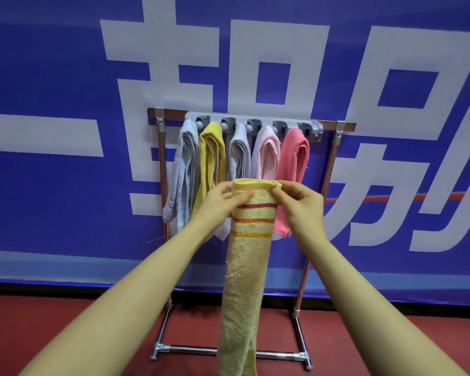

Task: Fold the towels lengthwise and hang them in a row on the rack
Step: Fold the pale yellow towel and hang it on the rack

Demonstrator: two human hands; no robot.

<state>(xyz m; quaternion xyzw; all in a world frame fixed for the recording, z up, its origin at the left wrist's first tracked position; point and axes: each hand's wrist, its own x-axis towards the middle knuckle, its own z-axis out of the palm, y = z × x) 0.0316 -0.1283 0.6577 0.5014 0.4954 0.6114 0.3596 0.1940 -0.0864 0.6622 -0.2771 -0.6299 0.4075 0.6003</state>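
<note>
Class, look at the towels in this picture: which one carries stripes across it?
The pale yellow terry towel held by the left hand and right hand; three red-to-orange bands cross it. The five hung towels are plain.

A metal rack (329,169) stands on the red floor (38,335). From the grey hook strip (255,122) at its twelve o'clock hang five towels, nine to three: pale blue (183,164), mustard (212,153), grey (239,156), light pink (267,156), deep pink (295,164).

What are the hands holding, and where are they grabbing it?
Both hands, left hand and right hand, hold the pale yellow striped towel by its folded top end, one at each side. The rest hangs down freely.
</note>
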